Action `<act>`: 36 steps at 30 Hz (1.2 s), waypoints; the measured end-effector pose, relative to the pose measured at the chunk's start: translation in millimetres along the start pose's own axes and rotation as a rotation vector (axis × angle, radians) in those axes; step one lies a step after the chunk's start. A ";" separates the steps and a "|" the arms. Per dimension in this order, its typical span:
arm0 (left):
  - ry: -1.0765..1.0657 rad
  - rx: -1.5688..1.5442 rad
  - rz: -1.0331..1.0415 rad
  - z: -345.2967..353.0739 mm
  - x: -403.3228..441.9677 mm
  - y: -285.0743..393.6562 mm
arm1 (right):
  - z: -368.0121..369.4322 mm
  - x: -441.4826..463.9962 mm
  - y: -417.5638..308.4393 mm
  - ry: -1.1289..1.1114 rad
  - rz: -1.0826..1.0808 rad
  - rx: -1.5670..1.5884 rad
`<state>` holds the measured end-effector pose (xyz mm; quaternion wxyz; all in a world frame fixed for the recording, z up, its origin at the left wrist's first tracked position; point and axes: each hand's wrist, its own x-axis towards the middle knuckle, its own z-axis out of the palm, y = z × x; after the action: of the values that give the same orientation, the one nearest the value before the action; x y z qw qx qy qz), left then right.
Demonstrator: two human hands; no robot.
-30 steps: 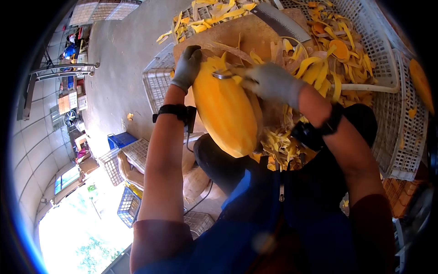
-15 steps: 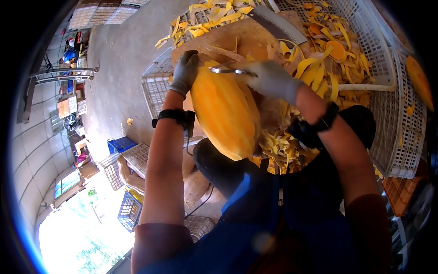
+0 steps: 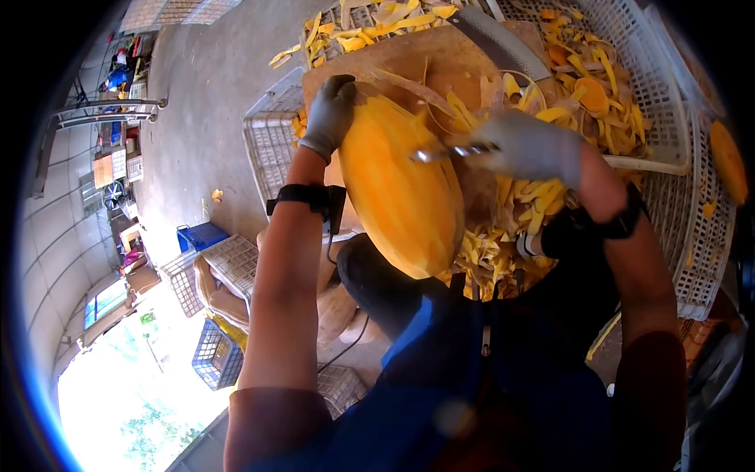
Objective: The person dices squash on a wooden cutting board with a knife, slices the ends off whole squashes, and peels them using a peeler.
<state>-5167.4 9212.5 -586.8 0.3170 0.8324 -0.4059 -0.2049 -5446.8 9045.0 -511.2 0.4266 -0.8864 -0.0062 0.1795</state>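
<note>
A large peeled yellow-orange gourd (image 3: pixel 401 185) lies lengthwise on the wooden board, its near end close to my lap. My gloved left hand (image 3: pixel 330 114) is wrapped round its far left end. My gloved right hand (image 3: pixel 531 149), blurred by motion, is closed on a metal peeler (image 3: pixel 444 153) over the gourd's right side. Whether the blade touches the skin is unclear. Behind the gourd, the board (image 3: pixel 409 63) bears a few strips of peel. A wide-bladed knife (image 3: pixel 499 43) lies at its far right.
White plastic crates (image 3: pixel 271 141) stand left and right of the board. Yellow peelings (image 3: pixel 602 94) fill the right crate and lie beneath my right hand. An orange slice (image 3: pixel 727 161) is at the far right. Unpeeled gourds (image 3: pixel 334 311) rest on the floor by my left leg.
The peeler and my right hand have moved from the gourd's far end to the right and nearer to me. My left hand stays on the far end.
</note>
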 end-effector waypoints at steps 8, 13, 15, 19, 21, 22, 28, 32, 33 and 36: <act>0.009 -0.060 -0.019 -1.0 5.0 -6.1 | 8.2 64.8 36.0 0.372 0.060 0.248; -0.023 -0.160 -0.114 -0.2 2.6 2.8 | 41.7 43.6 4.6 0.327 0.134 0.212; -0.026 -0.155 -0.109 -1.3 2.7 6.8 | 93.6 5.5 -4.2 0.660 0.030 0.182; -0.035 -0.141 -0.121 -2.3 3.4 3.3 | 172.5 -62.7 -38.0 0.843 0.008 0.266; -0.036 -0.162 -0.135 -2.1 2.9 1.2 | 187.3 -92.0 -28.3 0.623 -0.029 0.211; -0.038 -0.170 -0.136 -3.2 2.6 2.8 | 189.7 -100.1 -29.1 0.518 -0.048 0.189; -0.075 -0.241 -0.154 -7.3 10.7 -18.9 | 154.9 -65.0 -22.0 0.879 -0.055 0.277; -0.046 -0.166 -0.140 -8.6 14.0 -27.1 | 223.1 -80.7 -16.6 0.802 -0.089 0.335; -0.028 -0.180 -0.150 -12.3 11.9 -21.7 | 230.3 -89.1 -7.6 0.735 -0.053 0.363; -0.038 -0.173 -0.176 -9.0 15.8 -26.5 | 229.0 -98.2 -4.8 0.709 0.011 0.424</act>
<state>-5138.3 9215.5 -600.1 0.3606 0.8303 -0.3179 -0.2818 -5612.0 9204.5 -607.7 0.5744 -0.7860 0.1827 -0.1374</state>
